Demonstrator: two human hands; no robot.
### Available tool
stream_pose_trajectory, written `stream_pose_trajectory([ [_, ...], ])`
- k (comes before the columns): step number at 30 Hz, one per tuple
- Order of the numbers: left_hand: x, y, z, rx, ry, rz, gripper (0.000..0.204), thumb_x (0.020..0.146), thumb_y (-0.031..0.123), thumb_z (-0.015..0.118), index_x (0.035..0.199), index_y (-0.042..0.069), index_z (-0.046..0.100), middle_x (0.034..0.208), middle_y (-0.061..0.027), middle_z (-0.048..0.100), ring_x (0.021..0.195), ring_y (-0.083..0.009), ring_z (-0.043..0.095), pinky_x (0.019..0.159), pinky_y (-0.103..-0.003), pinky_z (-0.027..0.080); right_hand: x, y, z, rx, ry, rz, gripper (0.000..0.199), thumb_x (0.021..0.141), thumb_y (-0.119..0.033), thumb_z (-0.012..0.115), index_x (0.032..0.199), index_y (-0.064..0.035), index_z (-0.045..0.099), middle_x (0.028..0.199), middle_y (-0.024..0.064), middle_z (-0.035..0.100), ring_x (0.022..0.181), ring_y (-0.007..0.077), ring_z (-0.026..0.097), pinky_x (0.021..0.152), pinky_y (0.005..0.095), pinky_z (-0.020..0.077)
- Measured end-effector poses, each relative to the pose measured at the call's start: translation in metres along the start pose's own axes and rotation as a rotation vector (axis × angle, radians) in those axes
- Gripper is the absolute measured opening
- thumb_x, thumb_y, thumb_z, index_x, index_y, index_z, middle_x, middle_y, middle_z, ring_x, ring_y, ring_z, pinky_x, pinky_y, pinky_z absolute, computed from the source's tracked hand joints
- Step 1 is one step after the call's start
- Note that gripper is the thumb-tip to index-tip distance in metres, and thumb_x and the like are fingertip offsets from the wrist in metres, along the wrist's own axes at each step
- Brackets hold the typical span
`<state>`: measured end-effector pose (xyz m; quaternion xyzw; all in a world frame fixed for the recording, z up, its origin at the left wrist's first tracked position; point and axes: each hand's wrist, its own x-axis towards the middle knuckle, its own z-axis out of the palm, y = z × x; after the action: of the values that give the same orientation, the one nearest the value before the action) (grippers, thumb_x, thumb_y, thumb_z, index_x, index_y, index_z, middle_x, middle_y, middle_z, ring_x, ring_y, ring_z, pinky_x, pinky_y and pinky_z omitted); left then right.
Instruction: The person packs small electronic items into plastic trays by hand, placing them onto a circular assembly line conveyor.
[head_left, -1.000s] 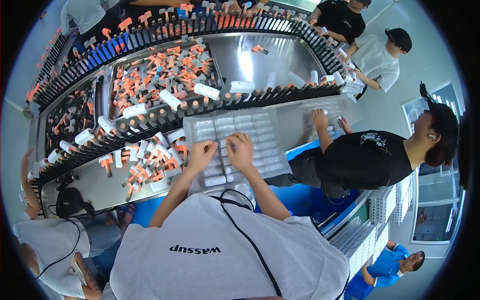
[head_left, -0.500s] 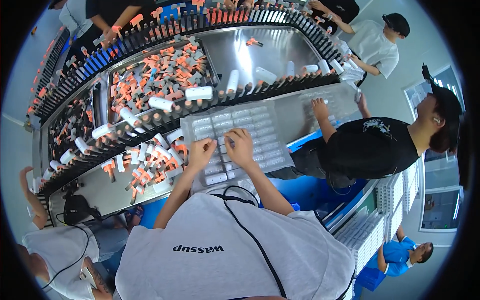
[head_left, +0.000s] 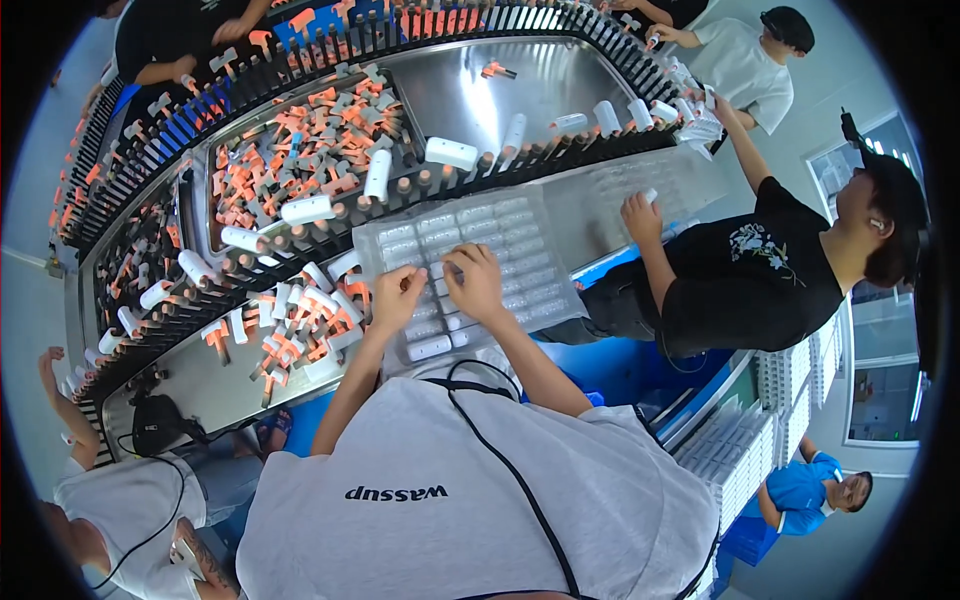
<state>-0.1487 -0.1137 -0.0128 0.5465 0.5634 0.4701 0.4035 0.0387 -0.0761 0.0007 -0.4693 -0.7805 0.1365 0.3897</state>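
Note:
A clear plastic blister tray (head_left: 530,268) with rows of long moulded slots lies in front of me, tilted slightly. My left hand (head_left: 399,296) is over its left part, thumb and fingers pinched together. Beside it, my right hand (head_left: 474,284) bends its fingers down onto the tray. Whatever the fingertips hold is hidden or too small to make out. Small white pieces (head_left: 441,287) show between the hands. A longer white piece (head_left: 430,348) sits in a slot at the near left corner, with a short white piece (head_left: 459,338) next to it.
Beyond the tray, a line of black upright holders (head_left: 425,183) carries white covers (head_left: 451,152). Orange-and-grey parts (head_left: 325,150) fill a metal bin. A pile of white-and-orange parts (head_left: 290,325) lies left of my arm. At right stands a co-worker in black (head_left: 710,265); stacked trays (head_left: 735,450) are behind.
The white covers on the holders have moved left. My hands stay over the same part of the tray. The co-worker at right has stretched one arm out toward the holders.

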Motion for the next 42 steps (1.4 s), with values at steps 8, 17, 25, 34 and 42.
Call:
stream_pose_trajectory([
  [8, -0.001, 0.001, 0.0, -0.013, -0.008, -0.044, 0.037, 0.104, 0.025, 0.068, 0.077, -0.001, 0.067, 0.056, -0.0006, 0.056, 0.052, -0.0061, 0.05, 0.051, -0.029, 0.038, -0.002, 0.001, 0.002, 0.013, -0.011, 0.006, 0.015, 0.084, -0.012, 0.072, 0.098, -0.0121, 0.076, 0.106, 0.0062, 0.07, 0.104, 0.0318, 0.061, 0.089, 0.0458, 0.0485],
  [17, 0.002, -0.012, -0.003, 0.034, -0.026, 0.024, 0.034, 0.104, 0.027, 0.068, 0.083, 0.0, 0.07, 0.063, 0.0003, 0.064, 0.053, -0.0058, 0.056, 0.049, -0.026, 0.042, 0.001, 0.001, 0.002, 0.002, -0.039, 0.031, 0.014, 0.085, -0.013, 0.074, 0.099, -0.012, 0.077, 0.108, 0.0059, 0.069, 0.106, 0.0311, 0.061, 0.089, 0.0459, 0.0477],
  [25, -0.001, 0.002, -0.002, 0.063, 0.006, -0.009, 0.032, 0.101, 0.024, 0.07, 0.082, -0.002, 0.069, 0.061, -0.0048, 0.06, 0.057, -0.0095, 0.053, 0.054, -0.031, 0.041, 0.0, -0.001, 0.001, -0.013, -0.031, 0.028, 0.013, 0.086, -0.014, 0.074, 0.099, -0.0123, 0.077, 0.107, 0.0055, 0.069, 0.106, 0.0306, 0.061, 0.089, 0.0452, 0.0471],
  [34, -0.001, -0.001, -0.003, 0.04, 0.013, 0.013, 0.032, 0.102, 0.024, 0.07, 0.082, -0.001, 0.069, 0.061, -0.0046, 0.06, 0.056, -0.0094, 0.052, 0.053, -0.031, 0.041, 0.001, -0.002, 0.002, -0.024, -0.03, 0.023, 0.014, 0.086, -0.013, 0.074, 0.099, -0.012, 0.077, 0.107, 0.0054, 0.069, 0.105, 0.0304, 0.062, 0.088, 0.0449, 0.0473],
  [42, 0.0, -0.004, -0.002, 0.034, 0.018, 0.053, 0.033, 0.102, 0.024, 0.07, 0.081, -0.001, 0.069, 0.061, -0.0034, 0.06, 0.056, -0.0087, 0.052, 0.053, -0.03, 0.04, 0.0, -0.003, 0.001, -0.016, -0.022, 0.01, 0.014, 0.085, -0.012, 0.074, 0.099, -0.0121, 0.077, 0.106, 0.0056, 0.069, 0.104, 0.0305, 0.062, 0.088, 0.0453, 0.0473],
])
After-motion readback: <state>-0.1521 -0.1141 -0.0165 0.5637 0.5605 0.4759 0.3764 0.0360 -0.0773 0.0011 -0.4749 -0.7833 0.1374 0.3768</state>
